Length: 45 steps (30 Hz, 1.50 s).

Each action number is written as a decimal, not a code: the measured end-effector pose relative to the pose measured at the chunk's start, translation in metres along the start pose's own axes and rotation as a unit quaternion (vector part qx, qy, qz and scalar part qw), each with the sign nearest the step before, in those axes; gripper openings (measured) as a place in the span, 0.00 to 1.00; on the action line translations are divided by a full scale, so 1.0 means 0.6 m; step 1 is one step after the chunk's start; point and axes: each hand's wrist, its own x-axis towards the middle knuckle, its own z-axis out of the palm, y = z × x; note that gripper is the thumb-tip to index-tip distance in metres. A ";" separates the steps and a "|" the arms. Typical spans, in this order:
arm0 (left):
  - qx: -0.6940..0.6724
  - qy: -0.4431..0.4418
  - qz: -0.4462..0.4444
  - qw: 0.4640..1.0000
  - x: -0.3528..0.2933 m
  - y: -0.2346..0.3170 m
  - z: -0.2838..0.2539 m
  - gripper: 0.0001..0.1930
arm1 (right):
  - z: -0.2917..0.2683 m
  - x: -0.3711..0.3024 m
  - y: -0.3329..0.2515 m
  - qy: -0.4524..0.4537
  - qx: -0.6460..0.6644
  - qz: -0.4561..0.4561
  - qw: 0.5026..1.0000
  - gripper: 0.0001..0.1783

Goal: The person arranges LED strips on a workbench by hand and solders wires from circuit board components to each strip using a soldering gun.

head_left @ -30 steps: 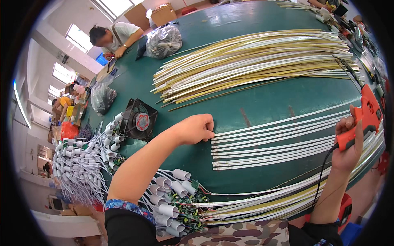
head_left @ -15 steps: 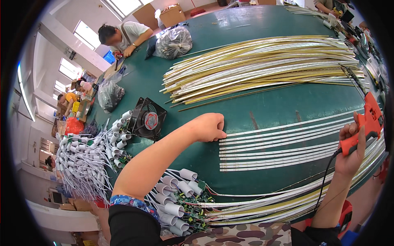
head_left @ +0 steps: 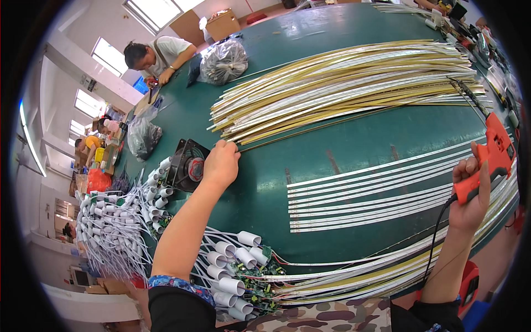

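My right hand (head_left: 467, 207) is wrapped round the handle of a red soldering gun (head_left: 494, 149), its long metal tip pointing away from me and a black cord hanging below. My left hand (head_left: 222, 165), fingers curled together, is at the left end of a big pile of white and yellow LED strips (head_left: 343, 83). Whether it pinches a strip end there is hidden by the fingers. Between my hands, several white LED strips (head_left: 370, 180) lie side by side in a row on the green table (head_left: 265, 199).
A black fan (head_left: 188, 165) stands just left of my left hand. White plastic caps with wires and circuit boards (head_left: 229, 285) lie near me, with more heaped at left (head_left: 110, 227). Wired strips (head_left: 354, 282) run along the near edge. Across the table a person (head_left: 160, 58) works beside plastic bags (head_left: 223, 61).
My left hand has left the ends of the laid-out strips and moved left and away to the pile's end. My right hand still holds the soldering gun. The view has shifted slightly.
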 end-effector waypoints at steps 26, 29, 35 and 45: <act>-0.388 -0.421 -0.060 0.818 0.007 0.148 -0.050 0.04 | -0.006 0.004 0.004 0.009 -0.014 -0.003 1.000 0.26; -0.396 -0.407 -0.057 0.821 0.006 0.152 -0.058 0.04 | -0.006 0.005 0.003 0.006 -0.008 -0.003 1.000 0.26; -0.382 -0.218 0.070 0.895 -0.015 0.125 -0.035 0.05 | 0.000 0.002 -0.001 0.005 -0.017 -0.002 1.000 0.27; -0.397 -0.439 -0.113 0.798 0.009 0.141 -0.053 0.05 | -0.002 0.002 0.003 0.010 -0.022 -0.002 1.000 0.27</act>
